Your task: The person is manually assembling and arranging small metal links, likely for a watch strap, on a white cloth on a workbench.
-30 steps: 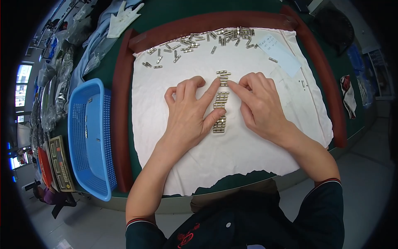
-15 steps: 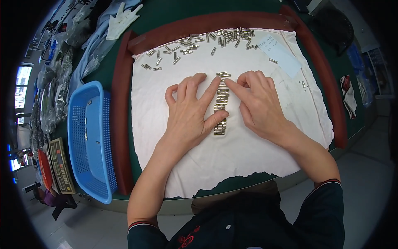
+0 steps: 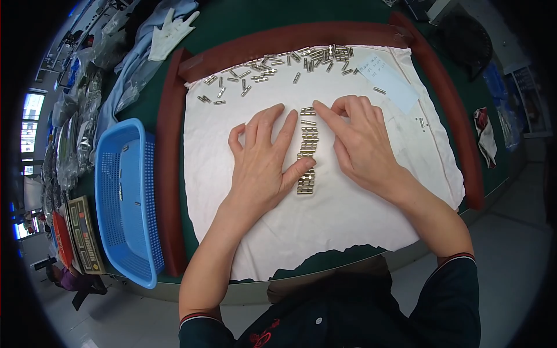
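A column of short, shiny metal links [image 3: 309, 138], like those of a watch band, runs from far to near on a white cloth [image 3: 290, 232]. My left hand [image 3: 258, 162] lies to its left with the fingers spread, and its thumb rests on the lower part of the column. On the other side, my right hand [image 3: 365, 139] points its index finger at the small loose links [image 3: 307, 111] at the far end, the fingertip touching or nearly touching them. Its thumb is apart and its other fingers are loosely bent. Neither hand grasps anything.
Many loose metal links [image 3: 313, 60] lie scattered along the cloth's far edge. A pale blue paper slip [image 3: 390, 81] is at the far right. A dark red raised border [image 3: 290, 39] frames the cloth. To the left stands a blue plastic basket [image 3: 151, 209] with a few small pieces inside.
My left index finger has drawn away to the left from the column's far end. The right index fingertip has shifted slightly up, and small gaps show between the far links.
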A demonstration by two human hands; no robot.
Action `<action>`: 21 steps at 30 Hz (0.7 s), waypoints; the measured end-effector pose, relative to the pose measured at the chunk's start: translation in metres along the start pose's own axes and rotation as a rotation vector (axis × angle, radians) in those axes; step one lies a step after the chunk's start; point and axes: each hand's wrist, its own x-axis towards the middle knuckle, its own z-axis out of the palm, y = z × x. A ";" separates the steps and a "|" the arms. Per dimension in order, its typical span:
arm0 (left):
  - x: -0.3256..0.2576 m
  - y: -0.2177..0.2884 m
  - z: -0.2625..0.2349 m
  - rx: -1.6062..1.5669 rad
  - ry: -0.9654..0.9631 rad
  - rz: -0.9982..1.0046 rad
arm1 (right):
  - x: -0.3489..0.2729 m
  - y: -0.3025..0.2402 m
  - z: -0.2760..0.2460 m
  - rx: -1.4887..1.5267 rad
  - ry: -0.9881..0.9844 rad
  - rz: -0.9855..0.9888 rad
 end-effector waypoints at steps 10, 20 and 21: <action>0.001 -0.002 -0.001 -0.025 0.006 -0.014 | 0.005 0.003 0.001 0.041 0.134 -0.151; 0.002 0.001 -0.001 0.010 -0.019 0.028 | 0.003 0.006 0.001 0.036 0.132 -0.052; 0.002 0.002 -0.002 0.016 -0.010 0.040 | 0.003 0.006 0.001 0.031 0.127 -0.062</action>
